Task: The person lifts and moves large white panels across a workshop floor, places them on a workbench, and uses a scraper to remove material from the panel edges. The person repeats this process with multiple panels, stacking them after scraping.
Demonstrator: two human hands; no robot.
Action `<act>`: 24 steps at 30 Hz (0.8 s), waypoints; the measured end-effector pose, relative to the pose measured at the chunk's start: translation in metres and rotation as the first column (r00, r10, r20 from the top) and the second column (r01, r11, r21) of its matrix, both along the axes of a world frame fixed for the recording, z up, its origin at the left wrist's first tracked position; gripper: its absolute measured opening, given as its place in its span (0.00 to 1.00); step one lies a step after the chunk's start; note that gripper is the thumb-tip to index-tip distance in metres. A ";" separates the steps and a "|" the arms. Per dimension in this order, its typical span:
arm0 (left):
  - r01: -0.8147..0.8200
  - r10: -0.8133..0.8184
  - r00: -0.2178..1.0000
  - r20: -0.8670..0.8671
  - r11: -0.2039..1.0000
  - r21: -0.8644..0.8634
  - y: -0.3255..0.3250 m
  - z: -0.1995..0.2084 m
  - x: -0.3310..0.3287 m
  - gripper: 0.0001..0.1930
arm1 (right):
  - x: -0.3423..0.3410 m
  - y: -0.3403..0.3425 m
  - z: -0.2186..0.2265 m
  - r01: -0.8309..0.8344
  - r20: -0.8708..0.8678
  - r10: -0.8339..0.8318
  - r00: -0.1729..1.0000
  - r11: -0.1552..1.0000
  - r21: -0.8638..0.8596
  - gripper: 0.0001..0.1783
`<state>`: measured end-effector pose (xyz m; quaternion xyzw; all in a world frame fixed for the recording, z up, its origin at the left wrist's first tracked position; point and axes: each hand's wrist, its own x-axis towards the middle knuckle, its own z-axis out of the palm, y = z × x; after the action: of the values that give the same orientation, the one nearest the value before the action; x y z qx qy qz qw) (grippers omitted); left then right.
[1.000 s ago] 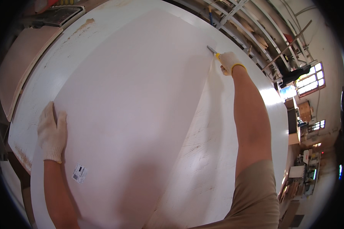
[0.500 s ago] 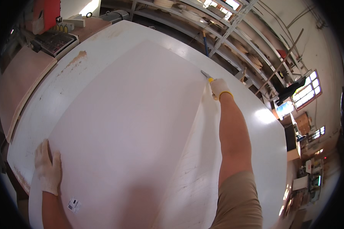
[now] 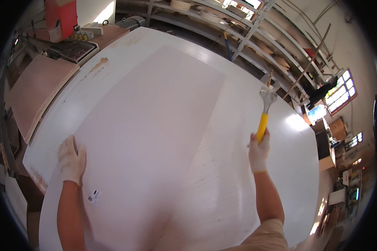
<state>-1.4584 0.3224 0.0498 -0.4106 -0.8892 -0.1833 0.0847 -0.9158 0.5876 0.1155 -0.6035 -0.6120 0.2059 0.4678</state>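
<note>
Landmark: the large white sheet (image 3: pixel 155 138) lying flat on the white table (image 3: pixel 297 167); every place below is given from this sheet.

Left hand: your gloved left hand (image 3: pixel 72 161) lies flat on the sheet's near-left edge, fingers spread and pressing down. It grips nothing.

Right hand: your gloved right hand (image 3: pixel 259 151) is closed in a fist around the yellow handle of the hammer (image 3: pixel 264 111), off the sheet's right side, over the worn strip of table there.

Hammer: its long axis runs up and away from you, roughly along the sheet's right edge. The metal head is at the far end, beyond your fist and raised toward the shelving (image 3: pixel 247 25).

Key relation: the sheet lies to the left of your right hand, and its far-right corner sits left of and beyond the hammer head. Your right hand is much nearer that edge; your left is on the opposite side.

Sticker: a small printed label (image 3: pixel 94 195) sits on the sheet just beside your left forearm.

Around: a brown board (image 3: pixel 37 92) lies beyond the sheet's left edge, with a red machine (image 3: pixel 61 16) further off.
</note>
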 end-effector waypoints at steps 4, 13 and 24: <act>0.042 -0.040 0.995 -0.089 0.999 0.016 0.004 0.006 -0.001 0.22 | 0.063 -0.203 0.006 -0.081 0.177 0.099 0.979 0.991 -0.108 0.21; 0.281 -0.280 0.960 0.024 0.957 -0.064 -0.055 -0.008 0.007 0.25 | 0.194 -0.607 -0.009 -0.079 0.619 0.171 0.767 0.982 -0.174 0.17; 0.256 -0.241 0.964 0.116 0.956 -0.146 -0.253 0.017 -0.018 0.27 | 0.159 -0.712 -0.248 0.315 0.356 0.095 0.930 0.300 -0.901 0.19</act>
<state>-1.4768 0.0692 0.0670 -0.5153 -0.8453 -0.1404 -0.0154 -0.7571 -0.1249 -0.1324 -0.8285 -0.4000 0.3839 -0.0785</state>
